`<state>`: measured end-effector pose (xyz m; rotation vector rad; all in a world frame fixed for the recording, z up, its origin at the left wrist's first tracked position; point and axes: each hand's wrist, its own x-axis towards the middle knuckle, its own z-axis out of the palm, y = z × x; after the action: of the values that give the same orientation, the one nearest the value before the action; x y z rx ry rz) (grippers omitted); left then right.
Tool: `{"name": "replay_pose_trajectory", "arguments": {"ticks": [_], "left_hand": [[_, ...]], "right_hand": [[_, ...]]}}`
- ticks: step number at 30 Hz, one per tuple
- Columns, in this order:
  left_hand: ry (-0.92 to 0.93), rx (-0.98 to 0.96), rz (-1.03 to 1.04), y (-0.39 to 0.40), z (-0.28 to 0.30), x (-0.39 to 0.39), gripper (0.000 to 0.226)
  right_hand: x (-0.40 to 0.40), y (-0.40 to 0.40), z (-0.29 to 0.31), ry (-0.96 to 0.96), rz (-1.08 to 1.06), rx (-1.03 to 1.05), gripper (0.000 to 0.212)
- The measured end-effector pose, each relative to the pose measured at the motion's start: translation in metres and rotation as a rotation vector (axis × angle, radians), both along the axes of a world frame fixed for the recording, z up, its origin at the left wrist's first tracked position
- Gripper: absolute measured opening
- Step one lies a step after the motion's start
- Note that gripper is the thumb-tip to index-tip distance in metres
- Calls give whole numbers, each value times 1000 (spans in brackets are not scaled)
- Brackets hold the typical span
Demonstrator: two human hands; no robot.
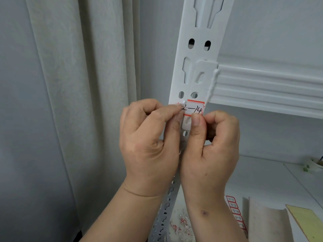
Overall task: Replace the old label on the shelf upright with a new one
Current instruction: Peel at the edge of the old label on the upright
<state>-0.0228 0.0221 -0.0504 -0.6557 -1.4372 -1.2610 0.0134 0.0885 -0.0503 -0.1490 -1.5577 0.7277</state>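
Left hand [150,130] pinches lifted corner of red-bordered white paper label [194,109] on white perforated steel upright [197,49]; right hand [215,142] curled, thumb pressing opposite lower edge. Risk: paper shreds beyond pinch, leaving residue.

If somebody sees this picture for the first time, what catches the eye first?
The red-bordered label on the white upright, mid-frame, with handwriting ending in "14". The left hand pinches its peeled left corner and the right hand presses its lower edge. Below right lies a strip of labels.
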Motion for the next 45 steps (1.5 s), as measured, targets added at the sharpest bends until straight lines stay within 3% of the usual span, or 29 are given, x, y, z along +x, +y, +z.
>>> {"name": "replay_pose_trajectory", "arguments": {"ticks": [6,13,16,27,45], "left_hand": [[10,7,-21,0,-1,-1,4],[-105,66,-105,2,-2,6,6],[-84,71,-97,1,-1,6,15],[39,9,-20,1,-1,1,9],[24,6,-21,2,1,-2,4]], "right_hand": [[-2,-1,-2,45,-6,-3,6],[-2,-2,-2,26,-5,-9,6],[-1,0,-2,19,-17,13,7],[0,0,-1,25,-14,4,8],[0,-5,1,8,-11,-52,14]]}}
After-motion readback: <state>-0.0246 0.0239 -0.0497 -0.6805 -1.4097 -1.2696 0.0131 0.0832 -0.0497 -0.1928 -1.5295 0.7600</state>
